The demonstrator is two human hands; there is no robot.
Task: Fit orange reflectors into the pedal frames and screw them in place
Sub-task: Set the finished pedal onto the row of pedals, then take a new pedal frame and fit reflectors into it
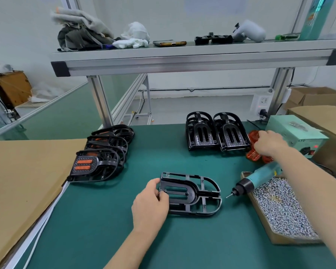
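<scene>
The pedal frame is lying flat on the green mat, with the left hand gripping its 9 o'clock end, thumb on top. At 2 o'clock the right hand is reaching into the orange reflectors; I cannot tell whether its fingers are pinching one. Coming back, the forearm is likely risking a knock to the screwdriver lying at 3 o'clock.

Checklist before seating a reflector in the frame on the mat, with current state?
1. Pedal frame flat on mat, left hand gripping its end: ok.
2. No reflector in that frame yet: ok.
3. Right hand at orange reflectors, one actually gripped: cannot tell.
4. Screwdriver nearby, lying on screw box: ok.
5. Screws in box: ok.
</scene>
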